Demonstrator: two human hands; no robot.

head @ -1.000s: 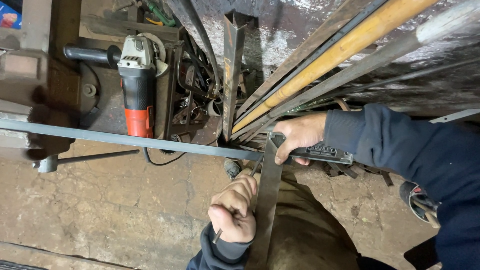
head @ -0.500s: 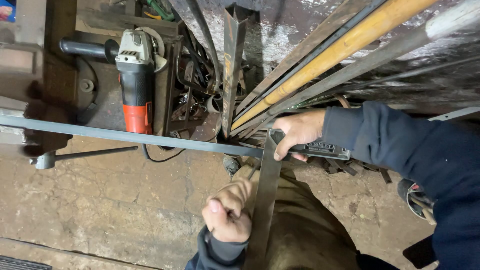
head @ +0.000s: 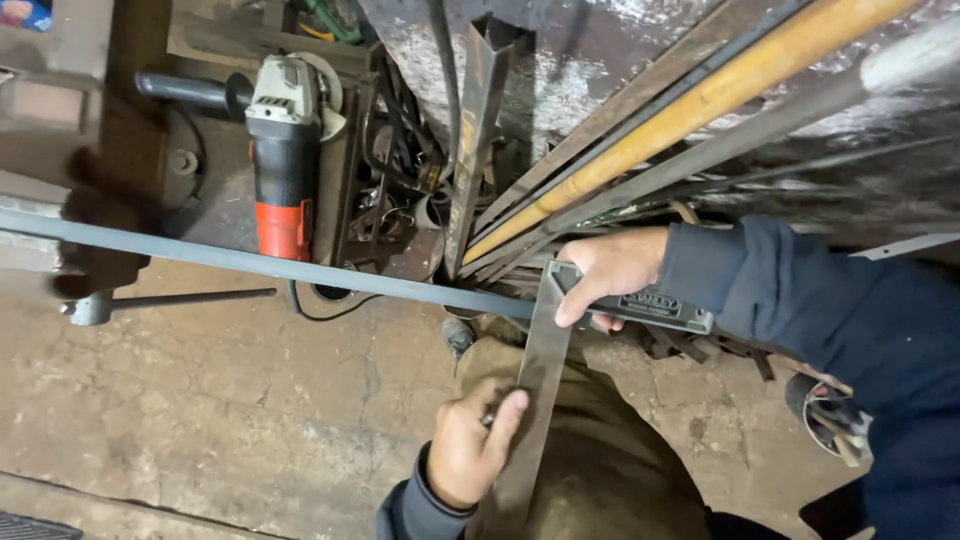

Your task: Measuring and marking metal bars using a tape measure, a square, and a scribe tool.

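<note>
— What's the right hand (head: pixel 610 272) got?
— It's clamped around the dark handle of a steel try square (head: pixel 640 305), pressed against the long grey metal bar (head: pixel 250 262).
— And the left hand (head: pixel 475 445)?
— Fingers curled, pinching something small against the square's blade.

Looks like a metal workshop: angle grinder (head: pixel 283 150) lying on a grimy bench (head: pixel 140 60), steel bars (head: pixel 700 150) stacked against the wall, stained concrete floor (head: pixel 200 400)

hands (head: pixel 540 360) on try square (head: pixel 545 370)
</note>
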